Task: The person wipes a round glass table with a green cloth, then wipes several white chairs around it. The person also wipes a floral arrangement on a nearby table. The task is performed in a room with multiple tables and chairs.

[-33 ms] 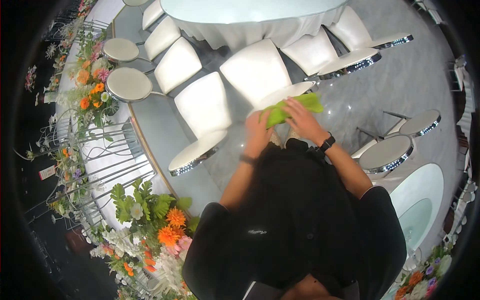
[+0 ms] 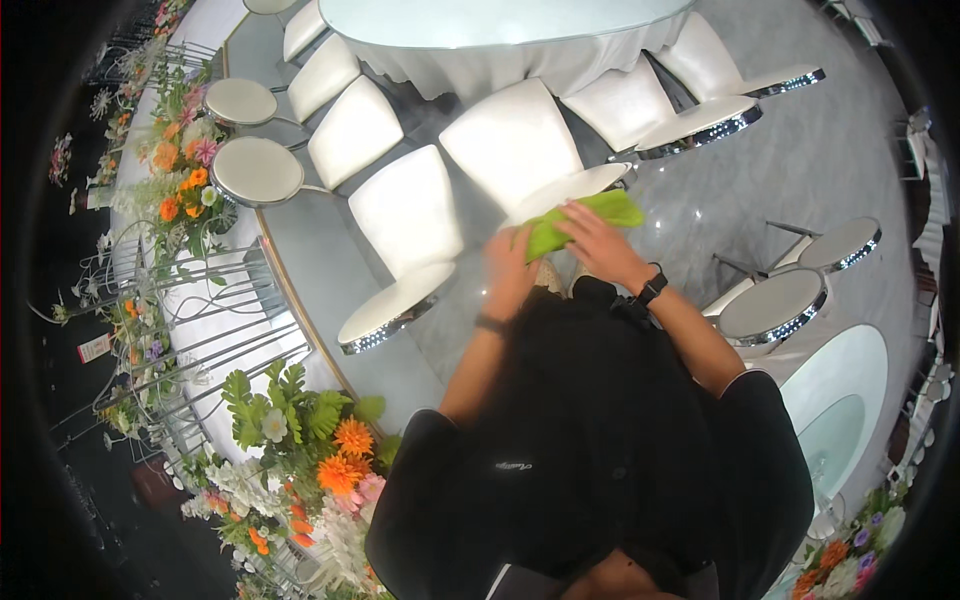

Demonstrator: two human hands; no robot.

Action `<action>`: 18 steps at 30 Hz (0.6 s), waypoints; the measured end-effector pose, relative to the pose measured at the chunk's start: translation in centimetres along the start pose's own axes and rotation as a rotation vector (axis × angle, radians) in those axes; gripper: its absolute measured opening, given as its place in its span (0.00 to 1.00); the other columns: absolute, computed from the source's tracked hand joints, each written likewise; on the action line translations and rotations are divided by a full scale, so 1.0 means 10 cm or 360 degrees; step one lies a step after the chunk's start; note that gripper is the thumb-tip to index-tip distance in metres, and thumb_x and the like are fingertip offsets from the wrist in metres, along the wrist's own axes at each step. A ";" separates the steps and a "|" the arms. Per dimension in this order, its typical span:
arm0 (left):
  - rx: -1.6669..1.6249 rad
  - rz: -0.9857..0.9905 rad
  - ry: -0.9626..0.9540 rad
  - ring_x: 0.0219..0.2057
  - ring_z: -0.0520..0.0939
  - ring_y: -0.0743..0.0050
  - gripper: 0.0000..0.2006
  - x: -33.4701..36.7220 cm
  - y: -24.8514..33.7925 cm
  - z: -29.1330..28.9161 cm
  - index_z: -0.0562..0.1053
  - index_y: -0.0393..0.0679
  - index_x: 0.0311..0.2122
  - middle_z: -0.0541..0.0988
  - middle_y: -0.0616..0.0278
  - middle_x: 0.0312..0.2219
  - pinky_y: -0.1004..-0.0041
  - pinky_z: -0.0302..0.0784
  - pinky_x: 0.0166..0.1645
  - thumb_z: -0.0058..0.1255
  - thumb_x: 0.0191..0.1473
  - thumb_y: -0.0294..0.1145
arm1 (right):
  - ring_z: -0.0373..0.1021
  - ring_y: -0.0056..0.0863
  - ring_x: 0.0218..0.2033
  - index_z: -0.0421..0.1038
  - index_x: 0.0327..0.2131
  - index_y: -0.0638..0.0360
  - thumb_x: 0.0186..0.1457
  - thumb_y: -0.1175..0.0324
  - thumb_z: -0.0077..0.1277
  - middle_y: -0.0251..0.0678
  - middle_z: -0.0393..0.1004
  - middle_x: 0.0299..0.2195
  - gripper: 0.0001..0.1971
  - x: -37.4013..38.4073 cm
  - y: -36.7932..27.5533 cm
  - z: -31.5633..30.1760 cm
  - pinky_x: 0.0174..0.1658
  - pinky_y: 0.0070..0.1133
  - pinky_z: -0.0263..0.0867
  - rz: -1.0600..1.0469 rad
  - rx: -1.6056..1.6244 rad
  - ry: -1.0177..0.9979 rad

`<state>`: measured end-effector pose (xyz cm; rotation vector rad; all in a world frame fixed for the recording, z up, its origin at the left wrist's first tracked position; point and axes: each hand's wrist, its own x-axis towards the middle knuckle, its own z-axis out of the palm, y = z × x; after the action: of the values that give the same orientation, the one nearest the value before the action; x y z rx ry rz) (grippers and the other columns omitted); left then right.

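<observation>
A bright green cloth, folded or bunched, is held in front of my body, above the seat of a white chair. My left hand grips its left end, slightly smeared by motion. Over the middle of the cloth lies my right hand, fingers bent onto it, and its right end sticks out past them. What lies under the fingers is hidden. A dark watch is on my right wrist and a dark band on my left.
Several white chairs line a table with a pale top and draped cloth. At the left, a raised platform edge carries metal stands and flowers. Round-seated chairs and another pale table stand at the right.
The green cloth and both hands have shifted very slightly left. My grip on the cloth looks the same.
</observation>
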<state>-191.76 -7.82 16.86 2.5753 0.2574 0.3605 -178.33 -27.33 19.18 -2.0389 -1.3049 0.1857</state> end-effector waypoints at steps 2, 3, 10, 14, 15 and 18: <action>-0.0020 -0.0093 -0.0065 0.52 0.77 0.45 0.29 -0.24 -0.19 -0.11 0.73 0.43 0.59 0.78 0.49 0.50 0.53 0.72 0.56 0.66 0.51 0.34 | 0.60 0.49 0.68 0.70 0.59 0.63 0.61 0.73 0.53 0.50 0.67 0.63 0.22 0.06 -0.13 0.10 0.71 0.37 0.58 -0.0149 0.0007 -0.0187; -0.0054 -0.0118 -0.0096 0.52 0.78 0.45 0.28 -0.35 -0.27 -0.15 0.73 0.43 0.59 0.78 0.49 0.50 0.55 0.73 0.56 0.65 0.52 0.34 | 0.61 0.49 0.68 0.70 0.59 0.63 0.61 0.73 0.53 0.50 0.67 0.63 0.22 0.09 -0.16 0.14 0.71 0.38 0.58 -0.0196 0.0022 -0.0220; -0.0507 -0.0264 0.0053 0.50 0.78 0.45 0.25 -0.42 -0.69 -0.03 0.73 0.46 0.59 0.77 0.50 0.50 0.58 0.75 0.54 0.62 0.56 0.30 | 0.63 0.46 0.65 0.72 0.54 0.62 0.64 0.74 0.54 0.45 0.71 0.59 0.16 0.12 -0.03 0.22 0.68 0.37 0.61 -0.0027 0.0209 0.0208; -0.0459 -0.0177 -0.0142 0.47 0.78 0.45 0.18 -0.24 -0.63 -0.09 0.76 0.46 0.53 0.77 0.50 0.46 0.58 0.75 0.52 0.61 0.56 0.29 | 0.66 0.47 0.60 0.73 0.52 0.62 0.61 0.71 0.58 0.44 0.72 0.55 0.16 0.16 -0.07 0.17 0.63 0.37 0.64 0.0105 -0.0096 0.0327; -0.0511 -0.0265 -0.0220 0.47 0.78 0.44 0.17 -0.20 -0.60 -0.13 0.76 0.45 0.51 0.76 0.50 0.45 0.58 0.75 0.51 0.61 0.56 0.28 | 0.67 0.47 0.58 0.73 0.52 0.62 0.61 0.70 0.59 0.44 0.73 0.53 0.17 0.16 -0.10 0.15 0.61 0.36 0.65 0.0198 -0.0185 0.0397; -0.0537 -0.0327 -0.0300 0.47 0.78 0.43 0.13 -0.13 -0.58 -0.26 0.76 0.43 0.47 0.76 0.50 0.42 0.57 0.74 0.51 0.59 0.56 0.27 | 0.69 0.46 0.51 0.75 0.48 0.61 0.58 0.68 0.62 0.41 0.75 0.48 0.16 0.13 -0.17 0.12 0.54 0.36 0.67 0.0413 -0.0290 0.0534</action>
<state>-194.43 -2.03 15.77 2.2082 0.3560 0.0751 -179.50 -25.21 19.69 -2.2716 -0.8770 -0.1604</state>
